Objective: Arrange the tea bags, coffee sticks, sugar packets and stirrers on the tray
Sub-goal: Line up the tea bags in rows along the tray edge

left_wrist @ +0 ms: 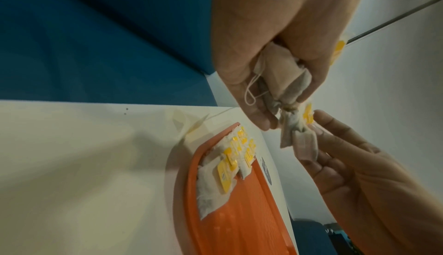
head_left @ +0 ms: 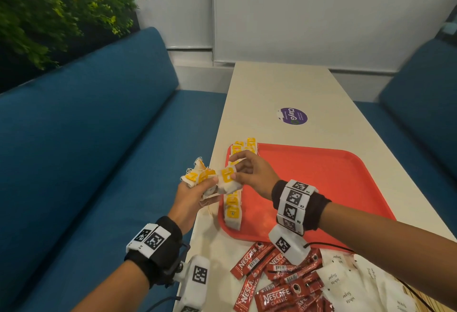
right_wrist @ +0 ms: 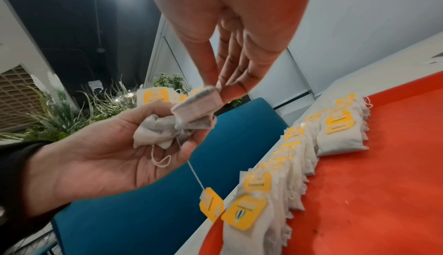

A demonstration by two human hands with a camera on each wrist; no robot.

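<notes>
My left hand [head_left: 195,188] grips a bunch of white tea bags with yellow tags [head_left: 199,175] just off the table's left edge. One tag [right_wrist: 210,208] dangles from it on a string. My right hand [head_left: 243,172] pinches one tea bag [head_left: 228,180] at the edge of that bunch, between thumb and fingers [right_wrist: 232,90]. Several tea bags [head_left: 233,209] lie in a row along the left side of the red tray [head_left: 333,188], with more [head_left: 243,147] at its far left corner. Red coffee sticks [head_left: 277,282] and white sugar packets [head_left: 346,284] lie heaped on the table near me.
The long white table [head_left: 284,84] carries a purple round sticker [head_left: 293,116] beyond the tray. Blue bench seats stand on the left [head_left: 99,126] and the right [head_left: 420,94]. Green plants [head_left: 49,14] stand behind the left bench.
</notes>
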